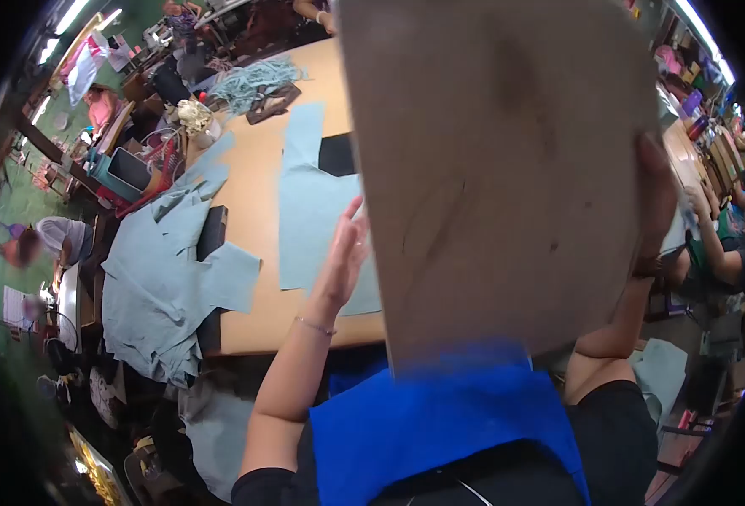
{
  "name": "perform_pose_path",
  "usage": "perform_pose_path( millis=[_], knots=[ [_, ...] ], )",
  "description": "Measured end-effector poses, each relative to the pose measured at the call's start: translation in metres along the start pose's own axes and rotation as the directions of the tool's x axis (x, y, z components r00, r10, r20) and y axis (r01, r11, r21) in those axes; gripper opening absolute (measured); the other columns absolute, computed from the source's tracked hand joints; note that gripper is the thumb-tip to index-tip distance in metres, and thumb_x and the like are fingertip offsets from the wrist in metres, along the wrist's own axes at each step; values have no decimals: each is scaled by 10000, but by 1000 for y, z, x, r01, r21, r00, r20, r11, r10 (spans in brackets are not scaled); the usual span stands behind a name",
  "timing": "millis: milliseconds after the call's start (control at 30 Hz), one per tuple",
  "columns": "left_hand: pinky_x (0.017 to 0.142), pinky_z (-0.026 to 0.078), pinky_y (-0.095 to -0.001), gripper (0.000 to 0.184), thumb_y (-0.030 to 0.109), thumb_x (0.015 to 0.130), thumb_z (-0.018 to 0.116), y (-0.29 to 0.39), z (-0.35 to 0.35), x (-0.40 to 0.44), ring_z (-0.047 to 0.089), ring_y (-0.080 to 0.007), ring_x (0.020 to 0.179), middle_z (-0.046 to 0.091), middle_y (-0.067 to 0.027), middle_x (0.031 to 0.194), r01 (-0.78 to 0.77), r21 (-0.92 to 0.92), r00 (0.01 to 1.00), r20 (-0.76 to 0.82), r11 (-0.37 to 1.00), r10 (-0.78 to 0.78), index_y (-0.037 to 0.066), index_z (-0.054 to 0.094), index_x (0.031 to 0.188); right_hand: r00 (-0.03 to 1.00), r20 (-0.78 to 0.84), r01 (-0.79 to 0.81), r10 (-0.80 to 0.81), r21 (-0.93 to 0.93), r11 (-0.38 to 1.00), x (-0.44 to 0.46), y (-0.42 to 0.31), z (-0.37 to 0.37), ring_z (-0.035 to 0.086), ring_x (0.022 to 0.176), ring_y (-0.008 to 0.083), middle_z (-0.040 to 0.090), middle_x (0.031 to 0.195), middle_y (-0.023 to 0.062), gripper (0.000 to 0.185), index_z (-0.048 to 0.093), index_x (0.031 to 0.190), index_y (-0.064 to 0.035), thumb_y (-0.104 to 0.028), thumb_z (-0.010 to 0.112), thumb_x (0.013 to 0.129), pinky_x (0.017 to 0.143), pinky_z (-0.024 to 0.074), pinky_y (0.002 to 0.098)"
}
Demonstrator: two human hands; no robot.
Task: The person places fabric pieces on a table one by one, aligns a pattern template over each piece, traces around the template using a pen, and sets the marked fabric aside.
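Note:
A large brown board (507, 185) is held up close to the camera and hides much of the table. My right hand (657, 198) grips its right edge. At the board's left edge is my left hand (349, 253), upright with its fingers stretched out, the fingertips next to the edge. Behind it, a light blue cut cloth piece (309, 219) lies flat on the tan table (258, 325), beside a dark block (336, 155). A blue cloth (448, 422) covers my chest.
A heap of light blue cloth (157, 278) hangs over the table's left end. Thin cloth scraps (254, 84) lie at the far edge near a brown flat piece (273, 103). Other people sit at the left, top and right. A red basket (166, 164) stands at the left.

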State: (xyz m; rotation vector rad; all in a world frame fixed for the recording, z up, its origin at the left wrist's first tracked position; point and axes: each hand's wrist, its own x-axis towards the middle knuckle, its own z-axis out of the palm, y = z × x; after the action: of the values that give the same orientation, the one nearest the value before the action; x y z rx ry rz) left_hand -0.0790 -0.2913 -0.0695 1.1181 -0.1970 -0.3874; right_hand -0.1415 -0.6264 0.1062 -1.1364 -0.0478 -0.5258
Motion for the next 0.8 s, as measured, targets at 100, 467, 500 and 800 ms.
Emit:
perform_pose_path(
  millis=[100, 467, 500, 800],
  knots=[
    [1097, 335, -391, 706, 511, 977, 450, 8, -8, 9, 378, -216, 1350, 404, -84, 1470, 109, -324, 993, 73, 940, -90, 62, 263, 1488, 960, 226, -191, 164, 104, 976, 17, 36, -6, 650, 973, 172, 616, 1166, 127, 431, 489, 1293, 19, -207, 563, 934, 794, 558, 299],
    [883, 500, -300, 532, 99, 863, 698, 7, -124, -4, 615, -178, 1014, 626, -123, 1151, -26, 463, 869, -428, 886, 249, -19, 434, 1310, 970, 24, -187, 240, -557, 809, 18, 188, -91, 621, 967, 143, 649, 1122, 104, 550, 497, 1309, 39, -129, 728, 840, 843, 509, 264],
    [857, 509, -293, 513, 102, 855, 707, 4, -130, -1, 632, -176, 974, 651, -114, 1102, -12, 550, 865, -413, 835, 284, -27, 461, 1286, 964, 14, -211, 266, -568, 796, 15, 194, -92, 622, 963, 146, 653, 1115, 109, 549, 500, 1304, 40, -130, 733, 836, 844, 509, 270],
    [641, 493, -313, 512, 270, 742, 805, 9, -143, 2, 602, -140, 672, 672, -85, 794, 304, 857, 847, -443, 417, 293, 0, 626, 1137, 982, 54, -43, 179, -866, 499, 14, 228, -107, 617, 891, 150, 662, 1033, 101, 573, 539, 1254, 30, -187, 793, 789, 813, 499, 276]
  ],
)
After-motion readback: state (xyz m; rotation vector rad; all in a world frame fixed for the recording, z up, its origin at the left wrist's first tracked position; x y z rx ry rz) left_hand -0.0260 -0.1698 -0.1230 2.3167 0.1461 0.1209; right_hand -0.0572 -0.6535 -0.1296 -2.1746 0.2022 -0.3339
